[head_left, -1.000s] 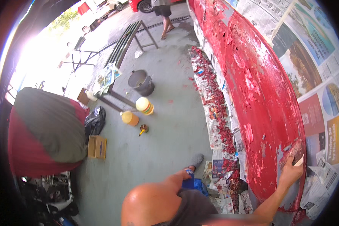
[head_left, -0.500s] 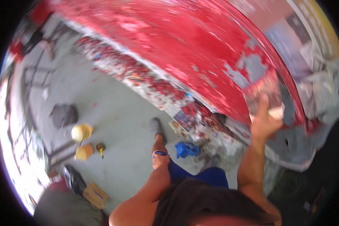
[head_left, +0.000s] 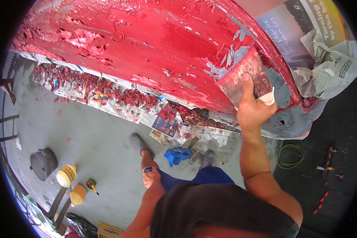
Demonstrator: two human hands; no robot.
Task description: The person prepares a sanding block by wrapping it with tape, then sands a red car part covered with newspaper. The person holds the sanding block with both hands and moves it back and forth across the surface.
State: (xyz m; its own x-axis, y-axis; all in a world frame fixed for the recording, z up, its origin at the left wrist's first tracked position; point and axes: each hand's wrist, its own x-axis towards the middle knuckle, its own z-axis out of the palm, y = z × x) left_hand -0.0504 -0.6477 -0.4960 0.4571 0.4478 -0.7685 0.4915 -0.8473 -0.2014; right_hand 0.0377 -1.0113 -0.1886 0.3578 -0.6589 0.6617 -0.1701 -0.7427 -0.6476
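My right hand (head_left: 254, 113) is closed on a wide flat scraper (head_left: 246, 77), with the thumb pressed along its face. Reddish paint residue smears the scraper, and a cream edge shows near my palm. It lies against the curved red painted surface (head_left: 146, 43), close to the raised rim at the right end. Around it the paint is wrinkled and peeling, with grey patches (head_left: 279, 85) bared. Down by my left knee, my left hand (head_left: 150, 178) rests on the leg with no tool visible; its fingers lie along the knee.
Newspaper (head_left: 125, 113) covered with red paint scraps runs below the red surface. A blue crumpled cloth or bag (head_left: 177, 156) lies by my feet. On the left floor stand a dark bucket (head_left: 43, 164), a yellow-labelled container (head_left: 66, 175) and a small can with a brush (head_left: 91, 185). A coiled hose (head_left: 290, 156) lies right.
My view has turned, so the red surface now lies more level across it. My right hand still holds the scraper against the surface near the rim; my left hand stays at the knee.
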